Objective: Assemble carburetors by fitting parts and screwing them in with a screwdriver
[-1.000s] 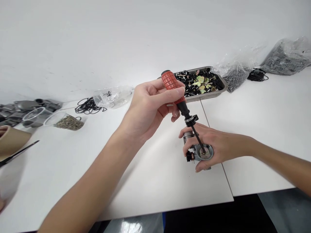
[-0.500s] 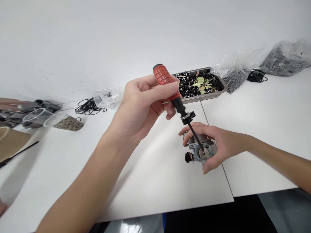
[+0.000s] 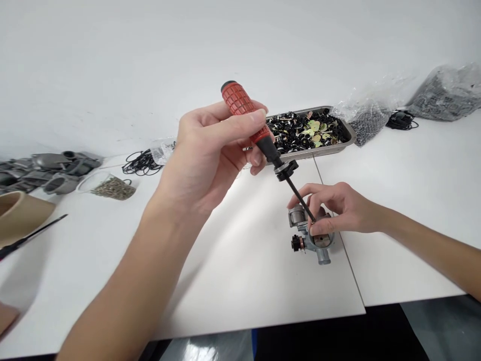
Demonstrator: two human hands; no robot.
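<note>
My left hand (image 3: 206,145) is closed around the red handle of a screwdriver (image 3: 240,103). A black ring-shaped part (image 3: 286,170) sits on its shaft just below the handle. The shaft slants down to the right, toward a grey metal carburetor (image 3: 323,255) on the table. Over the carburetor's round bore, my right hand (image 3: 345,208) pinches thumb and finger at the screwdriver's tip, on what looks like a tiny screw (image 3: 313,221), mostly hidden. A flat plate (image 3: 322,240) shows inside the bore. A black knob (image 3: 296,243) sticks out at the carburetor's left side.
Behind my hands stands a metal tray (image 3: 347,143) of black and brass-coloured parts. Bags of small parts (image 3: 447,95) lie back right. At left are a cup of screws (image 3: 112,187), black rings (image 3: 141,163), grey castings (image 3: 56,168), a tape roll (image 3: 22,215) and another person's hand (image 3: 7,318).
The screwdriver has risen slightly up and left, its tip lifting off the plate. My right hand has left the carburetor's sides to pinch at the tip. At left, a clear cup and another person's hand are gone.
</note>
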